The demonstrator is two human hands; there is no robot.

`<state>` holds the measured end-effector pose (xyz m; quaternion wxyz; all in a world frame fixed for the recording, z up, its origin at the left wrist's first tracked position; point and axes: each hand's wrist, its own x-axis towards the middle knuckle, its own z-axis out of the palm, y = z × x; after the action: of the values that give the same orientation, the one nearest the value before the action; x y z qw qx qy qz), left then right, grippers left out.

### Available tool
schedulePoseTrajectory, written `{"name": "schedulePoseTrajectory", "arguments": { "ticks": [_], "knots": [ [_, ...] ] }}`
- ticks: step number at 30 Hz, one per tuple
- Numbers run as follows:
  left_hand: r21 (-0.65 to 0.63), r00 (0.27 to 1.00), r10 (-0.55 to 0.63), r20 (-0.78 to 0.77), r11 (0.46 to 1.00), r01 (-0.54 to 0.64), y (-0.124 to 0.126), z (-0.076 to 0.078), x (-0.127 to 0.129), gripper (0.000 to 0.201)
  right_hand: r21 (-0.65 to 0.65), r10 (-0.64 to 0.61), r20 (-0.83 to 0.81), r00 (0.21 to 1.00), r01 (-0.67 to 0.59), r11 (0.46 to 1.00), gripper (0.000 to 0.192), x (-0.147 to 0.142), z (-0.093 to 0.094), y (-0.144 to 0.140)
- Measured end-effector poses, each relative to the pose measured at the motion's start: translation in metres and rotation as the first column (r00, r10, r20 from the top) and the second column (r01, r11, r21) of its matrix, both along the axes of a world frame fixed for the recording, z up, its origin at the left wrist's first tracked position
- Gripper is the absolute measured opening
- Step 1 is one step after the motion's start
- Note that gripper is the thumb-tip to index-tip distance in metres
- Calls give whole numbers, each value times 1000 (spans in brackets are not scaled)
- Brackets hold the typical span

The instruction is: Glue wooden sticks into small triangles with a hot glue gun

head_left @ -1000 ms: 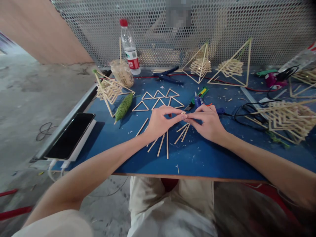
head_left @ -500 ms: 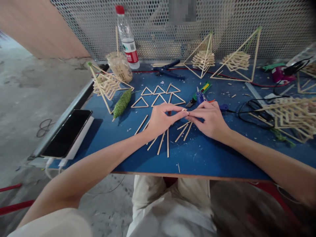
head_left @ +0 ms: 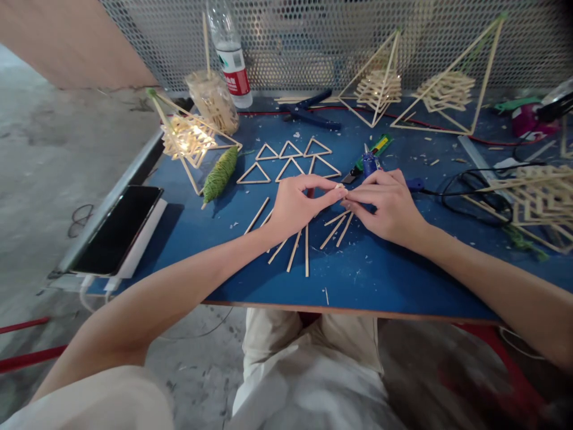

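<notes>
Both hands meet over the middle of the blue counter (head_left: 385, 280), fingertips together on a small wooden stick piece (head_left: 341, 187) — the left hand (head_left: 295, 206) pinches it from one side with thumb and forefinger, the right hand (head_left: 389, 203) from the other, so the piece sits right in the shared grip, raised just above the counter surface. Below the hands, toward the near edge, loose sticks (head_left: 307, 248) lie fanned out flat. Beyond the hands, toward the far edge, six flat stick triangles (head_left: 290, 161) lie in two rows. A blue glue gun (head_left: 369, 161) rests just behind the right hand. A spool of green twine (head_left: 219, 174) lies nearer the left edge, beside a stick pyramid (head_left: 188, 137), and a phone (head_left: 117, 236) sits off the counter's left edge.
</notes>
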<state>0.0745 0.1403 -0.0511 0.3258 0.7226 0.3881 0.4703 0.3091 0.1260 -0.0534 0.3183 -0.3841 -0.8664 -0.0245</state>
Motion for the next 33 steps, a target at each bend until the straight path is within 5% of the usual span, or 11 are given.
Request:
{"name": "schedulePoseTrajectory", "arguments": {
  "ticks": [6,13,18,33],
  "knots": [
    [6,999,17,27,1000,-18,0,-1,1,20,-7,-98,-5,995,98,995,34,1,17,-10],
    [1,1000,-2,9,1000,2,1,0,0,31,106,-83,101,991,72,992,55,1,23,-17],
    [1,1000,2,8,1000,-2,2,0,1,40,185,-95,102,990,75,980,51,2,23,-15],
    [-25,1000,-7,5,1000,7,1,2,0,39,-75,-57,55,997,61,995,50,2,22,-13]
  ]
}}
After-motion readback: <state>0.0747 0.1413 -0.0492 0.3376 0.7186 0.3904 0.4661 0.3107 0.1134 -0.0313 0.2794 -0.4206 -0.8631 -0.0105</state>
